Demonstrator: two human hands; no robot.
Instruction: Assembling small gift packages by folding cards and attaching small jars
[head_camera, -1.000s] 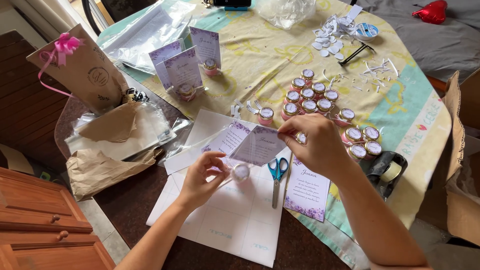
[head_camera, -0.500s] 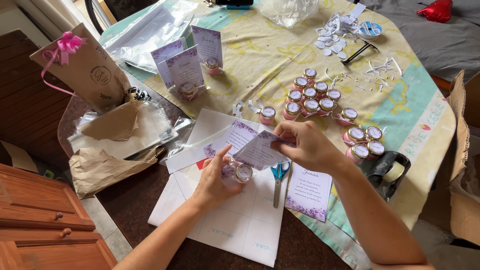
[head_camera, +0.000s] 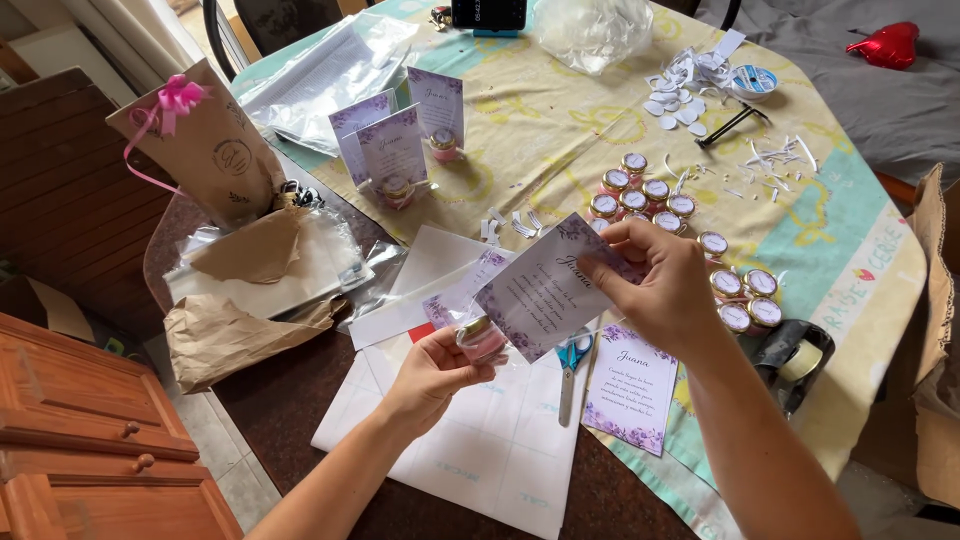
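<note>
My left hand (head_camera: 432, 372) holds a small pink jar (head_camera: 481, 340) with a gold lid, lifted a little above the white sheets (head_camera: 470, 450). My right hand (head_camera: 660, 290) pinches the top edge of a purple floral card (head_camera: 545, 290), held up facing me just above and behind the jar. The card's lower corner overlaps the jar, and something clear seems wrapped around both. Blue-handled scissors (head_camera: 572, 362) lie just right of the jar. A second floral card (head_camera: 630, 385) lies flat under my right wrist.
Several pink jars with gold lids (head_camera: 650, 195) cluster on the yellow tablecloth (head_camera: 540, 110). Finished cards with jars (head_camera: 395, 160) stand at the back left. A brown paper bag with a pink bow (head_camera: 215, 150), crumpled paper, a black tape dispenser (head_camera: 795, 355) and paper scraps surround the work area.
Both hands rose off the table. The card, folded and angled before, is now held up flat facing me, and the jar sits tilted in my left fingers beneath it.
</note>
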